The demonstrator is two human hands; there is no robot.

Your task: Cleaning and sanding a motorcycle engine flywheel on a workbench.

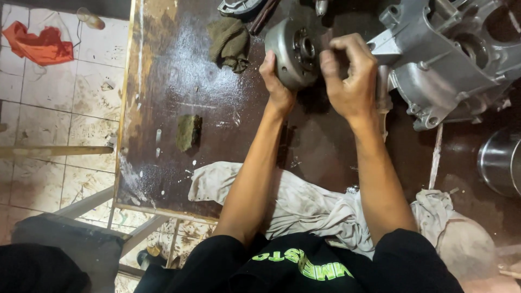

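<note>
steadying rotor on desk with left hand, right hand pinching its rim; next likely needs firm grip.

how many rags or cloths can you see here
4: a red cloth on the tiled floor at top left, a dark olive rag on the table beside the round metal part, a small greenish one mid-table, and a big whitish cloth under the forearms. Others may be hidden.

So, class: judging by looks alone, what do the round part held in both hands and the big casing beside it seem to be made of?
Round part: seemingly steel or cast metal, dull grey, with a smooth machined rim. Big casing: likely cast aluminium, pale matte silver with ribs and bolt holes. Neither is certain from looks alone.
</note>
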